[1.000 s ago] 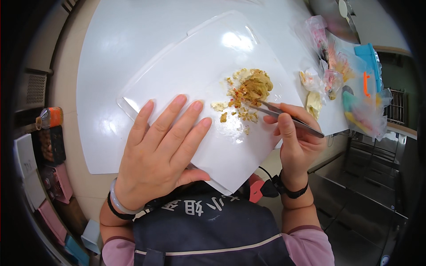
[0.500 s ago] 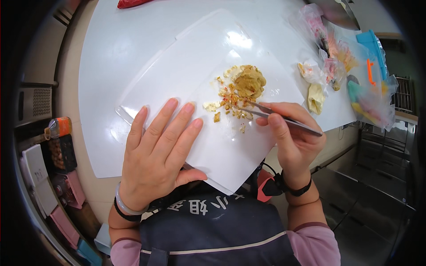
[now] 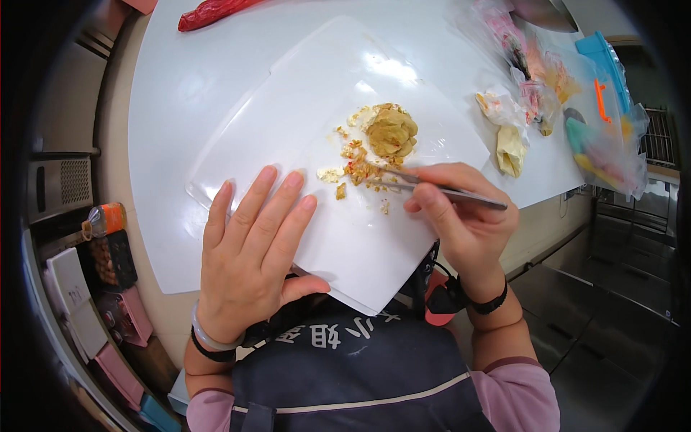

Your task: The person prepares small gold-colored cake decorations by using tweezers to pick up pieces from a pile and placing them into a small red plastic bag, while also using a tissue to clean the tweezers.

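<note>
My right hand (image 3: 464, 216) pinches a pair of metal tweezers (image 3: 461, 194), whose tips reach into a scatter of yellow-brown crumbs (image 3: 358, 164) flecked with red. Just beyond the crumbs sits a rounded, lumpy olive-brown mass (image 3: 392, 131); what it is made of I cannot make out. A pale crumbly patch (image 3: 330, 175) lies left of the crumbs, and one larger brown piece (image 3: 341, 191) rests apart from them. All this is on a white board (image 3: 367, 245). Flat on the board's left side lies my left hand (image 3: 255, 252), fingers spread, holding nothing.
At the table's right are a crumpled yellowish wrapper (image 3: 510, 151), clear plastic bags (image 3: 536, 97), a blue bin (image 3: 603, 61) and part of a metal bowl (image 3: 551, 13). A red bag (image 3: 216, 13) lies at the far left. Shelved containers (image 3: 75, 288) stand beyond the table's left side.
The tweezers' tips have shifted slightly left among the crumbs, with my right hand following. The whole view has moved a little, and more of the red bag shows. My left hand stays flat.
</note>
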The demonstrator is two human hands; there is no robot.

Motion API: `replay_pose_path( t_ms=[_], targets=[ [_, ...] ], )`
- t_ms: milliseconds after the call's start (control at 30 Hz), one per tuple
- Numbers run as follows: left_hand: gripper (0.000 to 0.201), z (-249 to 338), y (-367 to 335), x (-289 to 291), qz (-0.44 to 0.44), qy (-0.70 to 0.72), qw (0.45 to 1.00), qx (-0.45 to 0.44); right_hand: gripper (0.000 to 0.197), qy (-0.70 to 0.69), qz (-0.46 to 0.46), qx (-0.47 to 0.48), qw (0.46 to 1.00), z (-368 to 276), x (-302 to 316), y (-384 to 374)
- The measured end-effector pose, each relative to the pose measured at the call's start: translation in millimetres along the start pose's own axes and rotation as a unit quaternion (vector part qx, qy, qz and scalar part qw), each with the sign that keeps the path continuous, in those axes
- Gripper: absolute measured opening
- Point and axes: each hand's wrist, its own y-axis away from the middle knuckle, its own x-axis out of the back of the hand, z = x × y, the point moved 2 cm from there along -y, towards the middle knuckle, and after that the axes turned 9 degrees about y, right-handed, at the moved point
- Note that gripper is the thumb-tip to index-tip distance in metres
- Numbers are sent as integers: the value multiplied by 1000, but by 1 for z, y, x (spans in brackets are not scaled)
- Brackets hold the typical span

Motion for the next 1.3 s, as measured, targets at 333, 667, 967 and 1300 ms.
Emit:
replay_pose_path(
  t_ms=[333,667,967,1300],
  targets=[
    [69,1,0,0,14,17,1000,19,18,82,23,76,993,3,5,-2],
    [75,0,1,-1,10,2,1000,5,16,-67,7,-74,995,0,1,-1],
    [69,1,1,1,15,22,999,21,20,20,-36,14,999,0,-3,1],
    [70,-12,-6,58,-3,57,998,16,19,1,-13,16,1000,9,1,-3]
  ],
)
